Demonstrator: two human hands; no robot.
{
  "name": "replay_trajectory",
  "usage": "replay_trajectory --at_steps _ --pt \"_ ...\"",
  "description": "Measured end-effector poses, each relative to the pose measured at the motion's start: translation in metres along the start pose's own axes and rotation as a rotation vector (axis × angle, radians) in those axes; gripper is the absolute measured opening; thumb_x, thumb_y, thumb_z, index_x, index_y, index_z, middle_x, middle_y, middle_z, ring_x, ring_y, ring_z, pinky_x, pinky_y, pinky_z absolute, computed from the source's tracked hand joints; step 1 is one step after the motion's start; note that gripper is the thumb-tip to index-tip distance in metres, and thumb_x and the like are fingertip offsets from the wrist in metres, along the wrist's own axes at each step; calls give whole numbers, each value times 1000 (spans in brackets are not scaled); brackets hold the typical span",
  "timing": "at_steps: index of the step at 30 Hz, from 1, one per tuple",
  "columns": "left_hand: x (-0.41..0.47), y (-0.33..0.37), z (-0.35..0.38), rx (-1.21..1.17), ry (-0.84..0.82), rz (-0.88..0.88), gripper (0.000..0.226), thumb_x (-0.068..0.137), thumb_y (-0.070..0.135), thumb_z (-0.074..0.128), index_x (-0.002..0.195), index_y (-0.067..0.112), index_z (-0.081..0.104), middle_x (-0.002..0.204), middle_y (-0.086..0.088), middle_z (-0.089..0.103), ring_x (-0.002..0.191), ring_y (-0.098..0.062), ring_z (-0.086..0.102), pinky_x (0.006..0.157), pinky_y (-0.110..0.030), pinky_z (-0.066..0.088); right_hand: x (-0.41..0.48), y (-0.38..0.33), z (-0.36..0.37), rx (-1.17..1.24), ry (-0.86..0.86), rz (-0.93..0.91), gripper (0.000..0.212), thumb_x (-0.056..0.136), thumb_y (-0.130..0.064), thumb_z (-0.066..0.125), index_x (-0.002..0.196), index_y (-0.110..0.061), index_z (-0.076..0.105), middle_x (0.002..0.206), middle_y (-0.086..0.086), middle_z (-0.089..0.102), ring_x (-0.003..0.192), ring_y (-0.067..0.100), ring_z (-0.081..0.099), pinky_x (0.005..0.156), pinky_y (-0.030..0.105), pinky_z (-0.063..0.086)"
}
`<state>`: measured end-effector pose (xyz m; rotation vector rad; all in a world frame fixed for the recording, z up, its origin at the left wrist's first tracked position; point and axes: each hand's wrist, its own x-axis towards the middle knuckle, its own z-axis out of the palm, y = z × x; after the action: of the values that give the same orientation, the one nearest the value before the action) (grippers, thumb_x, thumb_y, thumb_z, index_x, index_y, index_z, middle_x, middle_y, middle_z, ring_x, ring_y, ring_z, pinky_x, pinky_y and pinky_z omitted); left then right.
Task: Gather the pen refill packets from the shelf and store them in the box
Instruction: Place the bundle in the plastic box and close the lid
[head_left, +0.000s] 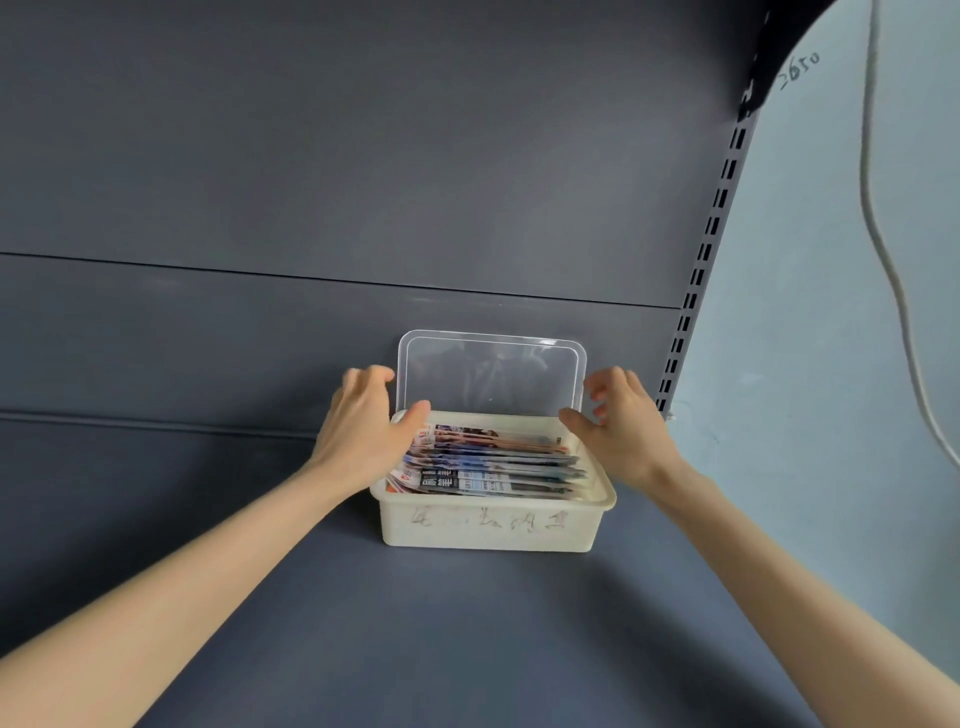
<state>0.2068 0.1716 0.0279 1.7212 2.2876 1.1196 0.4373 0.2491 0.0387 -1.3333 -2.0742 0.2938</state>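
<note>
Cream plastic, the box (488, 530) stands on the dark grey shelf (467, 623), close to the back panel (311, 182). The packets (493, 467) lie inside it in a shallow overlapping stack, their long axes running left to right across the box. No packet shows loose on the shelf, so the gathering looks done and closing the box seems to be the step in hand.

The clear lid (493, 374) stands on its long edge at the box's rear rim, nearly upright, with its top towards the panel. Its long axis also runs left to right, matching the box.

The left hand (363, 415) is at the lid's left short end and the right hand (623, 421) at its right short end, about equally near. On each, the thumb reaches in front of the lid's lower corner while the curled fingers sit at or just past the side edge. Blur hides whether either hand has actually pinched the lid or is only arriving at it; I cannot tell. Neither holds anything else.

The lid lies straight between the hands, so it would likely tip forward and down onto the rim, and the packets must stay below that rim.

To the right stand a slotted upright (711, 234), a pale wall (831, 312) and a hanging cable (878, 234).
</note>
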Motion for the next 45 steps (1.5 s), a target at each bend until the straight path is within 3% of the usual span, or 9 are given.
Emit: replay_trajectory --at_steps 3,7,13,17,21,26,28,32,45 --pt "7 2 7 -126 -84 -157 66 93 48 43 145 11 24 147 -10 35 128 -29 46 102 -44 40 2 0 3 114 -59 102 59 89 -37 58 133 -5 34 130 9 47 109 28 55 92 41 46" --pt "8 12 8 -303 -121 -177 49 97 45 36 137 16 37 103 5 55 88 -11 54 80 -32 38 3 -5 5 261 -135 144 52 93 -34 54 133 -6 36 127 9 57 98 17 50 81 29 38" --pt "5 9 -10 -547 13 -108 41 91 59 34 108 27 52 108 5 60 106 -18 58 93 -38 44 -8 -9 -11 506 24 145 40 89 -49 53 113 -17 48 112 -1 59 103 19 58 90 34 45" --pt "-14 5 -18 -741 1 -99 47 91 60 32 97 18 52 108 8 61 108 -13 58 102 -42 42 -27 -2 -16 643 26 185 57 69 -76 45 94 -25 51 112 -2 61 113 21 57 103 46 42" --pt "-33 -8 -18 -688 -57 -71 63 71 75 37 98 21 51 113 7 61 114 -13 55 106 -47 38 -52 3 -14 668 -68 157 56 73 -68 45 108 -24 50 111 -14 57 118 13 53 108 44 37" --pt "-49 -20 -14 -603 -139 20 36 94 46 38 121 29 55 124 18 58 122 -5 49 113 -37 32 -69 7 -15 623 -196 147 55 81 -54 49 131 -31 48 131 -9 54 128 11 46 108 33 32" --pt "-55 -25 -12 -521 -160 65 39 100 37 36 135 26 48 144 13 44 134 -2 36 115 -26 22 -75 7 -16 578 -225 119 51 93 -38 50 141 -26 39 136 -11 48 127 6 40 100 24 27" --pt "-62 -31 -7 -332 -205 142 42 100 32 33 141 24 41 154 12 23 133 11 14 104 -11 11 -84 11 -14 458 -281 66 55 96 -20 48 147 -24 28 148 -19 29 138 1 24 108 19 17" --pt "-64 -31 -10 -274 -286 147 48 101 30 34 147 18 28 157 11 13 136 8 8 107 -13 5 -83 6 -18 168 -224 -50 52 94 -34 52 140 -13 43 149 -1 40 138 15 36 112 27 26"
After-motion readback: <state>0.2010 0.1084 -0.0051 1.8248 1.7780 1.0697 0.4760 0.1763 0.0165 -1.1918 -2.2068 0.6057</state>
